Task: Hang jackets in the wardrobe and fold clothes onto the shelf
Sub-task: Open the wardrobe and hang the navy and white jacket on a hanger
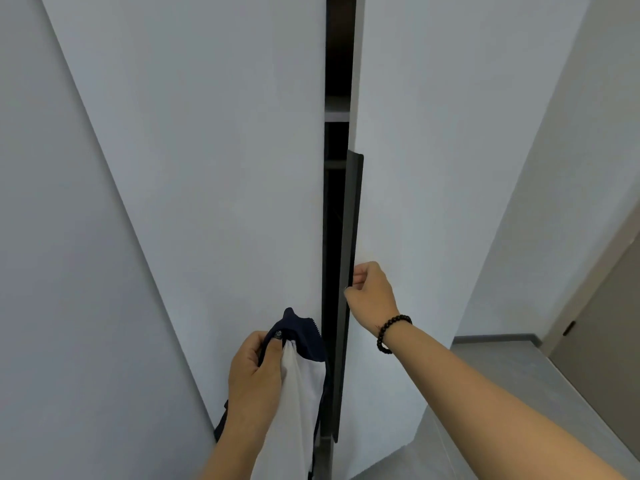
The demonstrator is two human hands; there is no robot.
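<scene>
Your left hand [254, 372] grips the navy and white jacket [301, 375] by its collar, letting it hang low in front of the left door [207, 168], out of the way. Your right hand [372, 294] curls round the dark handle [351, 271] on the right door [450, 168], probably to widen the gap; a shelf [336, 116] shows inside.

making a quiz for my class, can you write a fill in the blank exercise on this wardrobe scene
1. The right hand grips the long dark ____ on the right wardrobe door.
2. The left hand holds a navy and ____ jacket.
3. A beaded ____ sits on the right wrist.
4. Between the two doors the gap is ____, showing a shelf inside.

Missing words: handle; white; bracelet; narrow
</scene>
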